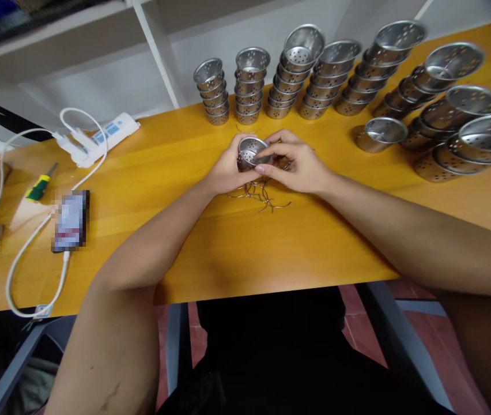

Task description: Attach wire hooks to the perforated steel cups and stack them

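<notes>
A small perforated metal cup (252,153) is tilted toward me above the table. My left hand (230,167) wraps round its left side. From the right, my right hand (297,161) grips the rim, with a fingertip inside the cup and the thumb along the near edge. Whether a wire is also pinched there, I cannot tell. Under both hands lies a loose pile of thin curved metal wires (265,196), partly hidden by the cup and fingers.
Several stacks of perforated cups (252,86) line the back and right of the wooden table (271,253). One single cup (381,135) stands at the right. At left are a power strip (111,135), a charging phone (71,222), a white cable (12,265) and a yellow-green screwdriver (40,185).
</notes>
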A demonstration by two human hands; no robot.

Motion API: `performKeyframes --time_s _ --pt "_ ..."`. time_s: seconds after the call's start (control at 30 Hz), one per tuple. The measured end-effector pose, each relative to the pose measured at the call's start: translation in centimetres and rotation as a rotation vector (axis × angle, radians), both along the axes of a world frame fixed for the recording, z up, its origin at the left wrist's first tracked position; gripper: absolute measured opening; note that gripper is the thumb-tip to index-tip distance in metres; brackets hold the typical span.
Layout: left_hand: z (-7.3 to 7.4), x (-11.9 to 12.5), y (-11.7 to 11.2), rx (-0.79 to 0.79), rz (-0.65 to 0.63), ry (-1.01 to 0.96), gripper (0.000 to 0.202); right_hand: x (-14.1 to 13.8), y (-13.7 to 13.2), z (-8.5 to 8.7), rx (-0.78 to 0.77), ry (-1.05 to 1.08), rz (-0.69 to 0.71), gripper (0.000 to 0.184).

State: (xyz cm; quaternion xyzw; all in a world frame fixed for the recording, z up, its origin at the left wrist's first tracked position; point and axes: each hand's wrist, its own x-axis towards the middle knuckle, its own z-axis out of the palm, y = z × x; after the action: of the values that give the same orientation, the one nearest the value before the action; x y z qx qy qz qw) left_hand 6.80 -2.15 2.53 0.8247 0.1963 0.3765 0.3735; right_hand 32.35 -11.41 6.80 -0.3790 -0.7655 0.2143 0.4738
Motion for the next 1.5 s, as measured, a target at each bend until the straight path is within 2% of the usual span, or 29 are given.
performKeyframes --time_s 0.13,0.43,0.7,1.0,1.2,1.37,1.5 --pt "0.3 0.2 -0.3 -0.036 -0.007 0.007 0.106 -0.1 0.0 0.2 0.009 0.018 -0.003 0.069" --pt "-0.2 -0.1 0.1 -0.014 -0.035 -0.013 0.105 0.1 0.0 0.2 0.003 0.017 0.011 0.067" --pt "0.3 0.0 -0.2 -0.06 -0.044 -0.001 0.113 0.1 0.2 0.0 -0.022 0.022 0.023 0.07" --pt "0.8 -0.4 -0.3 -0.074 -0.082 0.036 0.106 0.5 0.7 -0.5 -0.035 -0.056 0.038 0.076" --pt "0.7 -0.5 0.0 -0.026 -0.057 0.075 0.1 0.8 0.8 -0.5 -0.03 -0.074 0.06 0.073" --pt "0.6 -0.5 0.4 0.021 -0.045 0.074 0.099 0.9 0.8 -0.3 -0.084 -0.082 0.057 0.079" --pt "0.7 -0.6 0.4 0.036 -0.063 0.099 0.097 1.0 0.8 -0.4 -0.058 -0.093 0.062 0.079"
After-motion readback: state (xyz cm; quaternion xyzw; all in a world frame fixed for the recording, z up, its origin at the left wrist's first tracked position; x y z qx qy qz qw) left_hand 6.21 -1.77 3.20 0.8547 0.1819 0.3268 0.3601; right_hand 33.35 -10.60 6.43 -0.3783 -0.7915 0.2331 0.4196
